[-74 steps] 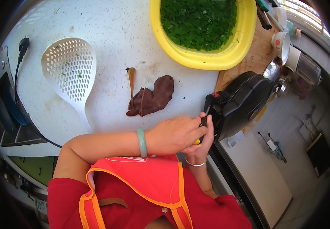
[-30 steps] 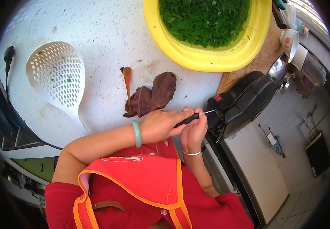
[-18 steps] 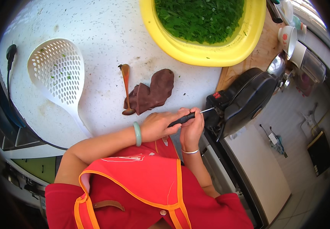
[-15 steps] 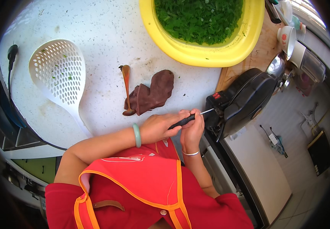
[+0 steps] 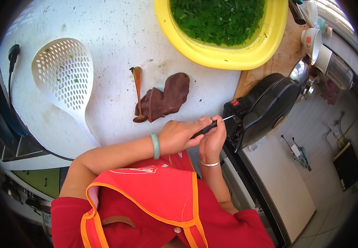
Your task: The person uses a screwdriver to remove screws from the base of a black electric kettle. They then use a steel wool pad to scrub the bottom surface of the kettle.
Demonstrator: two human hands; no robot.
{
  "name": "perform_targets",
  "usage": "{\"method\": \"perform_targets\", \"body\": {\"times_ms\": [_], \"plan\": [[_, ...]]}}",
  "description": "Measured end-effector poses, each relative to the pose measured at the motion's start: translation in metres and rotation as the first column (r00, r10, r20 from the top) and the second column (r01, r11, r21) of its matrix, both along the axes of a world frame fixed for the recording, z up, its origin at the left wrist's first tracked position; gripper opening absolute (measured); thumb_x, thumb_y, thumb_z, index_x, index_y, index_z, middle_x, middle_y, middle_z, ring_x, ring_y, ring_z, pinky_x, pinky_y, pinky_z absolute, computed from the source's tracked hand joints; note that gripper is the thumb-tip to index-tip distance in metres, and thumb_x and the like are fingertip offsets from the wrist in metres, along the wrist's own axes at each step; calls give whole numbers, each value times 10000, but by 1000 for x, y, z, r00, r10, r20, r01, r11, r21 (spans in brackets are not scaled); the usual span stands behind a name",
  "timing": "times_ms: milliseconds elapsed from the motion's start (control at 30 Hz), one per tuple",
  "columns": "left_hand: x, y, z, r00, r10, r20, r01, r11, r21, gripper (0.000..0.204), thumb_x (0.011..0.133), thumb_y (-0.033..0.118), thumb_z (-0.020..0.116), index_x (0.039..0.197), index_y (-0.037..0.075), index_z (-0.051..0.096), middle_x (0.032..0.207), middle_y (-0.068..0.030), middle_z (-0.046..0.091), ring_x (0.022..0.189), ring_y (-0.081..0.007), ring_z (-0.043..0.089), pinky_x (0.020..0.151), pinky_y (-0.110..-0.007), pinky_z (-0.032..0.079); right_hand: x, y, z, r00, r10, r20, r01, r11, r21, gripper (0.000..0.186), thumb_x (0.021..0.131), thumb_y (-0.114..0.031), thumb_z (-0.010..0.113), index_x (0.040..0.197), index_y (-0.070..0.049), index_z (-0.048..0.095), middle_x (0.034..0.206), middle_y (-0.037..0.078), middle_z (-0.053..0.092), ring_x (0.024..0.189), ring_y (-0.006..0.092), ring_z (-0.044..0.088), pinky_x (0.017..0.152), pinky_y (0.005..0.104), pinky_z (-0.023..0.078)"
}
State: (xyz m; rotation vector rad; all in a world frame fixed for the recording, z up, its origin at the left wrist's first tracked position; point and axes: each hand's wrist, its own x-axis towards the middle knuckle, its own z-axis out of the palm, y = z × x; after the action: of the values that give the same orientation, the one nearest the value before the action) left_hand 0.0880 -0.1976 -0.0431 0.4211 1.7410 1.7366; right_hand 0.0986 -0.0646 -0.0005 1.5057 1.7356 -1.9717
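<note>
A screwdriver (image 5: 204,130) with a black handle and thin metal shaft points toward the hinge side of a black round electric griddle (image 5: 266,109). My left hand (image 5: 180,135), a green bangle at its wrist, is closed on the handle's rear. My right hand (image 5: 213,142), with a silver bangle, has its fingers closed round the front of the handle. The shaft's tip meets the griddle's side near a red switch; the exact contact spot is too small to make out. Beyond my hands lie a brown cloth (image 5: 168,97) and a small copper-coloured spoon (image 5: 137,93) touching it.
A white perforated skimmer (image 5: 65,76) lies at left, green bits on it. A yellow basin (image 5: 224,60) of chopped greens stands at the back, beside a wooden board (image 5: 284,53). Bowls (image 5: 311,43) crowd the far right. A black plug (image 5: 13,53) and cord hang over the left edge.
My hands and the screwdriver have shifted slightly to the right, toward the griddle. Both hands keep their grip. The basin and skimmer appear slightly higher in the picture.
</note>
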Motion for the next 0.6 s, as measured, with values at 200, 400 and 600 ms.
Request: {"method": "perform_targets", "body": {"times_ms": [200,400,600], "plan": [[-6,2,38,999,-10,32,8,998,65,547,795,244,628,1297,127,445,836,-103,610,648,-290,604,560,-372,493,-8,7,29,994,-79,76,84,995,-60,238,958,-269,374,937,-55,476,741,115,559,664,185,536,628,308,466],[-7,18,51,992,-65,-107,81,985,150,660,772,309,678,1309,74,375,714,-94,593,543,-276,583,483,-350,470,-15,34,49,978,-98,185,139,965,-224,197,936,-248,427,928,-71,514,610,93,530,517,171,494,460,277,414],[1,31,62,986,-11,-164,41,983,181,660,786,394,663,1286,61,390,525,-92,520,444,-280,547,434,-352,446,-14,50,60,970,14,242,71,939,-338,176,923,-230,447,919,-74,527,565,79,510,476,161,460,427,264,379]]}}
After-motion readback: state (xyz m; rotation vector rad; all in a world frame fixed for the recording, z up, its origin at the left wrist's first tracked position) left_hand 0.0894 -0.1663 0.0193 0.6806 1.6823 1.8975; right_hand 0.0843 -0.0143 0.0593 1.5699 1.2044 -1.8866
